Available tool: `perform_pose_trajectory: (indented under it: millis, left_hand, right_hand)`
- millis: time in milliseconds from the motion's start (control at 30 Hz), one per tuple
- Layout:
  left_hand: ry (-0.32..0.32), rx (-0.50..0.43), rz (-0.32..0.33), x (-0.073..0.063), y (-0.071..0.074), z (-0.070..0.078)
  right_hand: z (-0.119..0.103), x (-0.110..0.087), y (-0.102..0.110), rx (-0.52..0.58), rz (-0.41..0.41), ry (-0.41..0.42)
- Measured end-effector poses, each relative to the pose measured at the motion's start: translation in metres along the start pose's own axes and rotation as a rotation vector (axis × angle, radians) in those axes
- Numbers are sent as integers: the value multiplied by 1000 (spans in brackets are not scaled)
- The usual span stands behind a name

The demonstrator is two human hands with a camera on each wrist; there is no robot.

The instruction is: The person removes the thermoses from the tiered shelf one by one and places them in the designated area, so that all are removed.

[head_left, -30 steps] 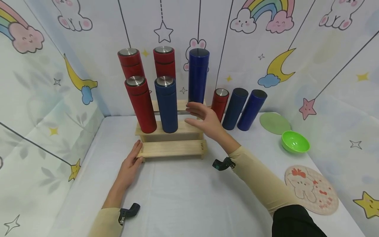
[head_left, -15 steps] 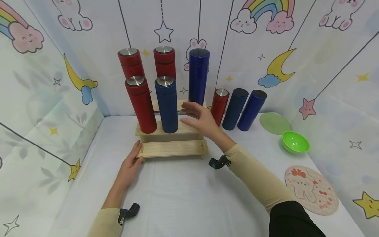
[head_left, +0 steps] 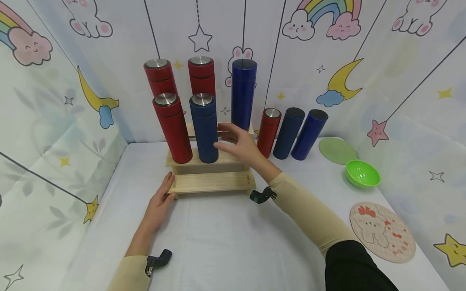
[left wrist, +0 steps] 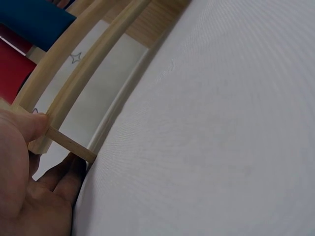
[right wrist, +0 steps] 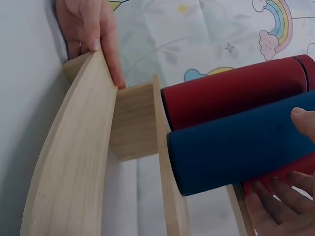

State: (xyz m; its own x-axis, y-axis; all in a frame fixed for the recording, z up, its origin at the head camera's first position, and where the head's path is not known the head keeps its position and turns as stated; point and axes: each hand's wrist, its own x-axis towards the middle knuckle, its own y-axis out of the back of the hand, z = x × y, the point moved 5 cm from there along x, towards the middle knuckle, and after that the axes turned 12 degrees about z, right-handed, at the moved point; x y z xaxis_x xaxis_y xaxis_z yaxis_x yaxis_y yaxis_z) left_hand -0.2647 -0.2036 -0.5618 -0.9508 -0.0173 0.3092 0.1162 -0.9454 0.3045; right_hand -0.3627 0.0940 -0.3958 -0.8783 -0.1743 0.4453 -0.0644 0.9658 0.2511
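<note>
My left hand [head_left: 160,202] holds the left end of a stepped wooden rack [head_left: 212,182]; in the left wrist view the thumb lies on the wood and the fingers pass beside the end piece. My right hand [head_left: 238,143] is spread beside a dark blue thermos [head_left: 204,129] with a steel lid, on the rack's middle step. In the right wrist view the thumb [right wrist: 304,120] is in front of the blue thermos and the fingers are behind it; whether they touch cannot be told. A red thermos [head_left: 172,129] stands left of it on the same step.
Behind, on the top step, stand two red thermoses [head_left: 201,76] and a bright blue one [head_left: 244,93]. Right of the rack, a red thermos [head_left: 268,133] and two blue ones [head_left: 289,133] stand on the table. Farther right lie a green mat [head_left: 337,150], a green bowl [head_left: 363,173] and a rabbit-patterned mat [head_left: 382,232].
My right hand has moved left, from in front of the bright blue thermos to the side of the dark blue thermos. The left hand stays on the rack.
</note>
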Motion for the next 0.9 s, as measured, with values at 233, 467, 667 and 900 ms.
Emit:
perform_pose_trajectory:
  millis: [233, 467, 667, 900]
  left_hand:
    - [-4, -11, -3, 1, -1, -1]
    - [5, -6, -7, 0, 0, -1]
    - [3, -13, -8, 1, 0, 0]
    - [5, -8, -6, 0, 0, 0]
  right_hand:
    - [5, 3, -6, -13, -14, -35]
    - [6, 7, -9, -25, -31, -28]
    - [6, 12, -14, -40, -43, -40]
    - [5, 14, -18, -76, -39, -36]
